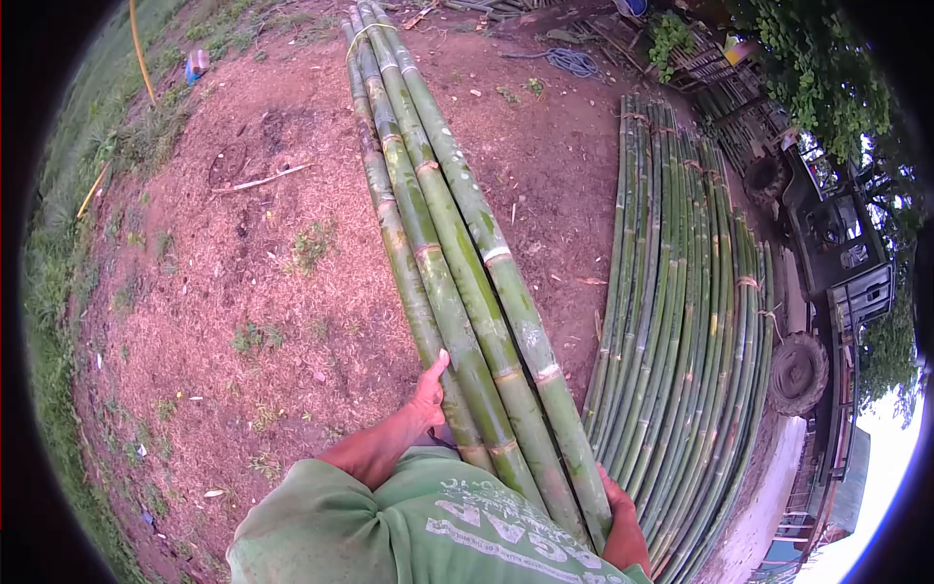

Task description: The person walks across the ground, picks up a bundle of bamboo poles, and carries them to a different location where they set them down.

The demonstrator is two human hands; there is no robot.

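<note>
Several long green bamboo poles (pixel 452 253) lie side by side in a bundle that reaches from my chest up to the top of the view, with a thin tie (pixel 373 29) round the far end. My left hand (pixel 428 394) grips the bundle's left edge, thumb up along the outer pole and the other fingers hidden beneath. On the right edge, near my body, my right hand (pixel 623 516) holds the bundle from the side, its fingertips out of sight under the poles.
A large stack of bamboo poles (pixel 681 321) lies on the ground at the right. Beyond it stands a vehicle with big tires (pixel 799 373). A coil of blue rope (pixel 574 62) lies at the top. Small plants (pixel 313 245) dot the dirt at the left.
</note>
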